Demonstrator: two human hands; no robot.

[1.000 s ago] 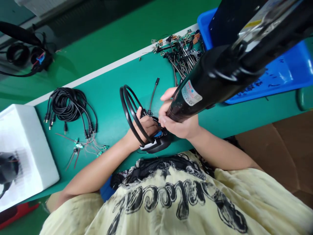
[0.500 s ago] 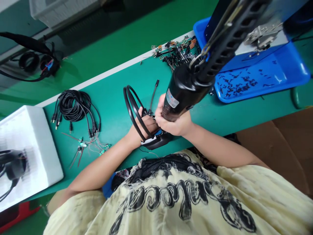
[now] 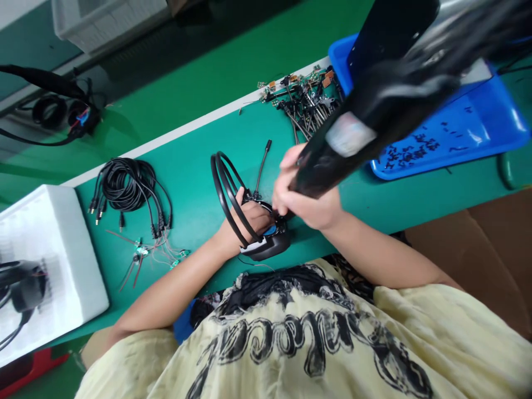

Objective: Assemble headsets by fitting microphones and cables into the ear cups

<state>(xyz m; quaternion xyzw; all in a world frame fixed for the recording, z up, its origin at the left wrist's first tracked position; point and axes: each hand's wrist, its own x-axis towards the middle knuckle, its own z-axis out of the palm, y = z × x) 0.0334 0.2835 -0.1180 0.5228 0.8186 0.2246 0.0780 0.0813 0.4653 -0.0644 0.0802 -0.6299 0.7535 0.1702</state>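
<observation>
My left hand is shut around a black headset, whose double band loops up past my wrist. A small blue part shows on its round cup, and my fingers hide some of the cup. My right hand grips a black electric screwdriver, which is blurred and slants up to the right. The screwdriver's tip is hidden behind my right hand, close above the cup. A short black cable with a plug rises from the headset across the green mat.
A heap of small circuit boards with rods and wires lies at the mat's far edge. A blue tray of small black screws is to the right. Coiled black cable, wired boards and a white foam block are to the left.
The screwdriver has swung to the right and lower, and it is blurred now. My right hand has shifted slightly right over the cup. My left hand and the headset have stayed put.
</observation>
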